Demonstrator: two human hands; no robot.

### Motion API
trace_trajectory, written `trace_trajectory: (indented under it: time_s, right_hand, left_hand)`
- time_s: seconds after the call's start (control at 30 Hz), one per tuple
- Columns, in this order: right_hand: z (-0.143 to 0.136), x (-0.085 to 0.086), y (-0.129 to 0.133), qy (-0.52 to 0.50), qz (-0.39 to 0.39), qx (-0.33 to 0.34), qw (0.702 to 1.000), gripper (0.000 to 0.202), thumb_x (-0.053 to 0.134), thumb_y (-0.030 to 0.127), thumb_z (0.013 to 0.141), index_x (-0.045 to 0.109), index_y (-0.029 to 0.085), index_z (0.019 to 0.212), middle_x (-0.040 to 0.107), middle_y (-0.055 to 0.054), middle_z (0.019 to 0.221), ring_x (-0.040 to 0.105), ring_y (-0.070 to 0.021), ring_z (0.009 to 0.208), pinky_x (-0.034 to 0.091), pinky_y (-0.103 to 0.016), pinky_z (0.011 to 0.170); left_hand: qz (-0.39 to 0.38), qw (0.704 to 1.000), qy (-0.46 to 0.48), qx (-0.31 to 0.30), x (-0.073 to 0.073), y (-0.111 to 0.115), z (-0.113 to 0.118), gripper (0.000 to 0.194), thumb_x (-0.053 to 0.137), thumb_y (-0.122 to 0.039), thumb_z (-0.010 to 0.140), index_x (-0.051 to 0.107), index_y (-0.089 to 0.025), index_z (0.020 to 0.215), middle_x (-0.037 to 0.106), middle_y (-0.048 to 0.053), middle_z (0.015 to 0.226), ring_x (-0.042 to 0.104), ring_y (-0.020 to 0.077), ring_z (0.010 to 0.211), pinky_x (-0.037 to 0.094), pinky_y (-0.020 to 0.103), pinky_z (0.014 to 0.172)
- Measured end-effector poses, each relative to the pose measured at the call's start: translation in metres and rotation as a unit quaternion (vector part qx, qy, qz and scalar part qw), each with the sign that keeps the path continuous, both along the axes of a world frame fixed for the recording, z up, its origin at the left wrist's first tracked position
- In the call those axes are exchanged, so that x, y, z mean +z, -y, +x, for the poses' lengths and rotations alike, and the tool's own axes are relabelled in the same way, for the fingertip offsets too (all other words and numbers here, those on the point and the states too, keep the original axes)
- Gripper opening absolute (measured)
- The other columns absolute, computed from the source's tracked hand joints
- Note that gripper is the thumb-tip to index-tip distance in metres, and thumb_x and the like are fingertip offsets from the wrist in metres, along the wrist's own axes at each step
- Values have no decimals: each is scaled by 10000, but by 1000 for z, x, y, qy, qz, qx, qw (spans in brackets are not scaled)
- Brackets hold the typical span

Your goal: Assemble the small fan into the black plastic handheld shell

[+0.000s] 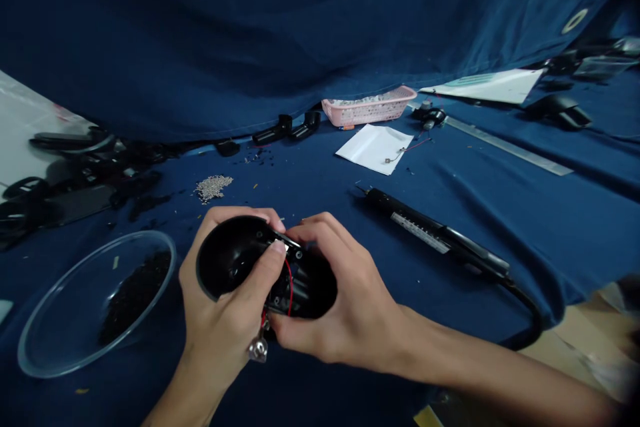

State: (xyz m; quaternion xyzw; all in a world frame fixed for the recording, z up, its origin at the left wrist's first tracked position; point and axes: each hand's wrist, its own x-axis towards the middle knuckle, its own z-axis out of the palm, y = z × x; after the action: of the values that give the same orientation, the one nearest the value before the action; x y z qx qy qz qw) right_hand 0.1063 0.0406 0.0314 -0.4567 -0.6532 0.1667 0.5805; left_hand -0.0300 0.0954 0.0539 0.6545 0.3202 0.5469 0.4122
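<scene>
A black plastic shell (235, 260), hollow and oval, is held low in the middle of the view over the blue cloth. My left hand (220, 320) wraps its left side, thumb pressing a small part inside. My right hand (345, 307) grips its right end, fingers curled over the top edge. A red wire (289, 287) runs inside the shell, and a small metal piece (258, 349) hangs below it. A black electric screwdriver (430, 233) with a cable lies to the right of my hands, untouched.
A clear glass bowl (55, 320) with dark small parts stands at the left. A pile of tiny screws (213, 187), black plastic parts (75, 180), a pink basket (370, 107), a white bag (375, 147) and a metal ruler (505, 147) lie farther back.
</scene>
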Motion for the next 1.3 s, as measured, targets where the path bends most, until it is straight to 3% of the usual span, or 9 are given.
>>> trace_trajectory:
  time_s: [0.17, 0.33, 0.5, 0.67, 0.83, 0.93, 1.07, 1.17, 1.3]
  right_hand:
    - [3, 7, 1, 55, 5, 6, 998, 700, 870, 226, 640, 547, 148, 1257, 546, -113, 1188, 603, -225, 1040, 594, -315, 813]
    - [4, 10, 0, 55, 10, 19, 998, 601, 786, 159, 666, 603, 117, 1236, 566, -102, 1114, 588, -235, 1026, 574, -288, 664]
    - [3, 7, -3, 48, 51, -1, 998, 511, 701, 185, 720, 624, 74, 1213, 555, -90, 990, 580, -210, 832, 453, -300, 472]
    - [1, 8, -4, 45, 76, -37, 995, 317, 692, 170, 753, 665, 69, 1053, 498, -64, 860, 527, -209, 787, 421, -320, 480]
    - [14, 8, -4, -34, -46, 64, 996, 630, 873, 140, 653, 662, 62, 1242, 575, -96, 1101, 588, -210, 998, 568, -309, 851]
    - [25, 11, -6, -77, -69, 135, 985, 731, 913, 228, 764, 591, 93, 1406, 594, -112, 1256, 584, -220, 1148, 515, -334, 1010]
    - [32, 14, -6, -162, -110, 190, 962, 385, 691, 261, 995, 645, 193, 1371, 633, -70, 1235, 579, -109, 791, 484, -233, 644]
    - [32, 14, -7, -207, -150, 207, 944, 309, 737, 308, 974, 694, 194, 1258, 649, -58, 1183, 522, -67, 643, 401, -204, 525]
    - [27, 10, -12, -261, -181, 208, 925, 278, 838, 339, 892, 711, 179, 1081, 642, 4, 878, 481, -63, 589, 355, -184, 501]
  left_hand:
    - [129, 989, -65, 19, 8, 3, -6, 257, 755, -125, 821, 640, -224, 1029, 699, 26, 1023, 688, 201, 985, 553, 315, 953]
    - [141, 988, -64, -9, 6, 0, -8, 298, 748, -103, 816, 618, -230, 1052, 685, 27, 1067, 670, 207, 1044, 514, 332, 1029]
    - [27, 998, -54, -21, 1, -3, 1, 212, 705, -136, 889, 618, -252, 1044, 685, 1, 1077, 654, 169, 1066, 524, 265, 978]
    - [-28, 999, -10, -33, 1, -2, 10, 159, 708, -160, 892, 613, -240, 991, 661, 3, 1015, 633, 177, 1027, 517, 279, 948]
    - [-38, 999, -30, -21, 1, -3, 3, 227, 774, -191, 866, 637, -242, 1041, 665, 19, 1093, 626, 198, 1125, 509, 298, 1029]
    - [-132, 990, 30, -41, 3, -11, -1, 253, 821, -201, 832, 658, -250, 1020, 659, 14, 1168, 620, 205, 1199, 518, 283, 1052]
    - [-270, 950, 110, -113, 8, -18, -5, 341, 846, -184, 791, 690, -291, 1075, 680, 2, 1133, 704, 210, 1062, 616, 300, 921]
    - [-291, 937, 128, -145, 8, -21, -6, 294, 853, -150, 761, 721, -250, 1003, 693, 15, 1099, 724, 201, 999, 629, 283, 882]
    - [-293, 938, 137, -127, 5, -22, -4, 308, 887, -139, 706, 712, -221, 946, 710, 14, 1036, 722, 199, 984, 622, 261, 846]
